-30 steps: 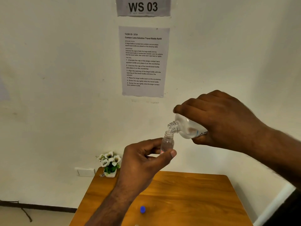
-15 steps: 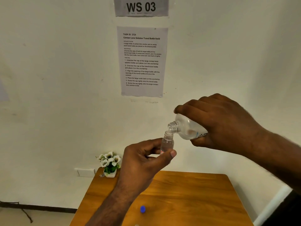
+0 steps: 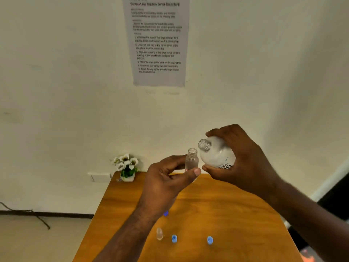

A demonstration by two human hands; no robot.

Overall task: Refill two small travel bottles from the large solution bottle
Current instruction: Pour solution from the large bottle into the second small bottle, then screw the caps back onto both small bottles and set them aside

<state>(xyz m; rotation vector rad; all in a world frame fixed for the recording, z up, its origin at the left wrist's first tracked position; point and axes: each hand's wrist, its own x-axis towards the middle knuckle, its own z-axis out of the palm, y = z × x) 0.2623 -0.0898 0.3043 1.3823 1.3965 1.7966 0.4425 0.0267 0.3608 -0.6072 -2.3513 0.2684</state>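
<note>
While my left hand [image 3: 166, 178] pinches the upright travel bottle [image 3: 191, 160], my right hand [image 3: 243, 159] wraps the big bottle [image 3: 215, 153], its neck tilted up-left, just right of that mouth.

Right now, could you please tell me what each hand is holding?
Left hand: closed on the small travel bottle.
Right hand: closed on the large solution bottle.

Clear travel bottle [image 3: 191, 160] upright, uncapped, held above the desk; large white solution bottle [image 3: 217, 154] tilted beside it, open neck up-left, mouths apart; second small bottle [image 3: 159, 233] stands on the desk
</note>
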